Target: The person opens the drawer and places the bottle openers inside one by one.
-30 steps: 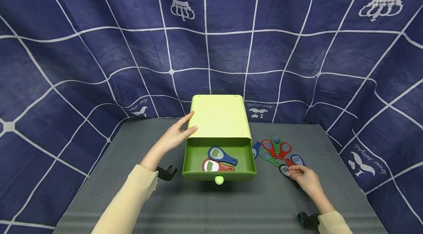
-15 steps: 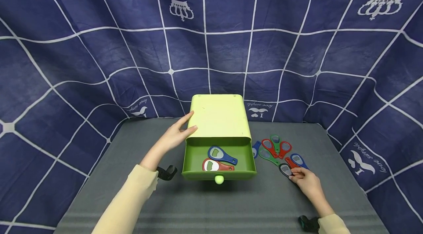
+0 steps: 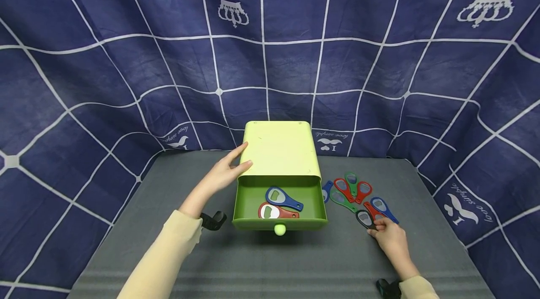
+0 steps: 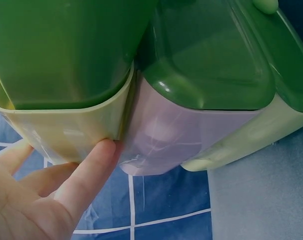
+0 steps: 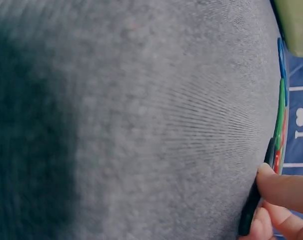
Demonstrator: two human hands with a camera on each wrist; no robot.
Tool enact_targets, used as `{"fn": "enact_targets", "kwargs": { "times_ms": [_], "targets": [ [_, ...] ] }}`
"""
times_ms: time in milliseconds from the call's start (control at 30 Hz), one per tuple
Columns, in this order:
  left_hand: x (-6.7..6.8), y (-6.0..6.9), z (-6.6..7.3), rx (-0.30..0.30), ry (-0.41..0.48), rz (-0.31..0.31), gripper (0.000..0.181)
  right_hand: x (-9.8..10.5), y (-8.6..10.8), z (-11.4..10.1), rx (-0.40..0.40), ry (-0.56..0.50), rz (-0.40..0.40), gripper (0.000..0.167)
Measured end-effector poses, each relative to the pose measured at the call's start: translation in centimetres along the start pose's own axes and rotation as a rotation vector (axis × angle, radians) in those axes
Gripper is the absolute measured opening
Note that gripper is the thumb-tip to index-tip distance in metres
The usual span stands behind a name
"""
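My left hand (image 3: 223,172) rests against the left side of a pale yellow-green drawer box (image 3: 280,149), fingers extended along its casing (image 4: 66,132). Its green drawer (image 3: 310,210) is pulled out. Inside lie a blue bottle opener (image 3: 291,203) and a red bottle opener (image 3: 287,214). To the right, my right hand (image 3: 392,240) pinches the handle of a black bottle opener (image 3: 364,217); in the right wrist view the thumb and fingers grip that opener (image 5: 250,210), which stands edge-on to the camera. A blue opener (image 3: 379,204) and a red opener (image 3: 369,208) lie beside it.
Several more red, green and blue openers (image 3: 351,179) lie between the box and my right hand. In the left wrist view, a lilac box (image 4: 164,130) and another green box (image 4: 246,132) adjoin the first. A blue grid curtain (image 3: 291,69) rises behind the grey table (image 3: 190,261).
My right hand has slid down toward me, from near the black opener's head to its handle. The blue opener's handle beside it is now uncovered. My left hand stays in place.
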State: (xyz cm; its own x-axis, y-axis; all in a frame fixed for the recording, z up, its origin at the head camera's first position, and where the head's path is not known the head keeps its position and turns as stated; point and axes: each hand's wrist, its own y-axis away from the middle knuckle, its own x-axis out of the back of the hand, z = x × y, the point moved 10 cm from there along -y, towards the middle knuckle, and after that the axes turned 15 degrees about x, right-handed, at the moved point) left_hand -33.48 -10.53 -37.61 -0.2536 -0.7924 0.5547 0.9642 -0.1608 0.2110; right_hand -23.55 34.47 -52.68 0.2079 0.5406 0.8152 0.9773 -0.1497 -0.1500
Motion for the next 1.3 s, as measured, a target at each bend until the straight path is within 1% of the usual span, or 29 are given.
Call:
{"fn": "enact_targets", "kwargs": {
  "times_ms": [133,233,367,533,667,733,833,933,1033,1167,1300],
  "targets": [
    [0.1,0.2,0.0,0.008,0.005,0.003,0.071,0.0,0.0,0.4,-0.059,0.005,-0.049,0.035],
    [0.1,0.4,0.2,0.002,0.005,0.000,0.074,-0.2,0.2,0.6,-0.082,-0.001,-0.091,0.036],
    [0.0,0.4,0.3,-0.014,-0.006,0.004,0.076,-0.5,0.3,0.6,-0.066,-0.006,-0.130,0.035],
    [-0.1,0.2,0.2,-0.004,0.009,-0.009,0.072,-0.5,0.3,0.1,-0.036,-0.015,-0.142,0.031],
    [0.0,0.1,0.0,0.003,-0.008,0.012,0.070,-0.2,0.0,-0.7,-0.018,-0.058,-0.161,0.032],
    [0.1,0.0,-0.1,0.006,-0.015,0.023,0.070,0.0,-0.2,-1.3,-0.015,-0.101,-0.170,0.034],
    [0.2,0.0,-0.2,0.009,-0.012,0.025,0.070,0.5,-0.4,-2.7,-0.005,-0.177,-0.171,0.039],
    [0.2,0.0,-0.1,0.001,-0.009,0.021,0.070,1.2,-0.6,-4.4,0.000,-0.256,-0.179,0.048],
    [0.1,0.0,0.0,-0.008,0.001,0.015,0.070,1.9,-0.8,-6.3,0.011,-0.317,-0.188,0.052],
    [0.1,0.0,-0.1,-0.008,0.009,0.014,0.070,3.1,-1.2,-9.0,0.051,-0.362,-0.188,0.047],
    [0.2,0.0,0.0,-0.008,0.002,0.018,0.070,4.1,-1.4,-11.2,0.086,-0.387,-0.195,0.045]
  ]
}}
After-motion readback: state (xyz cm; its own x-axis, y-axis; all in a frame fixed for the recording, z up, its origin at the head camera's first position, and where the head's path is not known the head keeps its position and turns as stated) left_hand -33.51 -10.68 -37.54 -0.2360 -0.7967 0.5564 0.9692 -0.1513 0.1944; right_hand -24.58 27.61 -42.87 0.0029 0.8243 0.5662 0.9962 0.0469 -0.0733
